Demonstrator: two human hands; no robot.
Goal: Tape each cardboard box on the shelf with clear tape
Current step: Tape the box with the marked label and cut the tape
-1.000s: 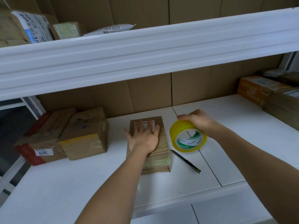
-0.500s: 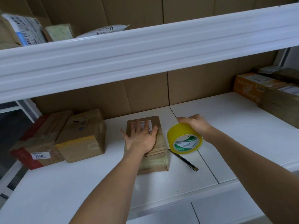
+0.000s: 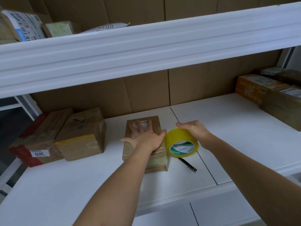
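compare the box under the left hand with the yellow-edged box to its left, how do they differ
The box under the left hand is flat and low; the yellow-edged box is taller and bulkier. The left hand presses the flat one, while the yellow-edged box is untouched. The flat one stands alone; the yellow-edged box sits against the red-taped box. Both are brown cardboard on the white shelf.

The tape roll (image 3: pixel 180 141) at centre is translucent yellow, with a white and green printed core. The cardboard box (image 3: pixel 144 144) beside it is brown with a white label. At lower left, one box (image 3: pixel 81 136) carries a yellow band and another (image 3: pixel 37 141) carries red tape. The shelf (image 3: pixel 228 128) is white. The pen (image 3: pixel 187 164) is black and silver.
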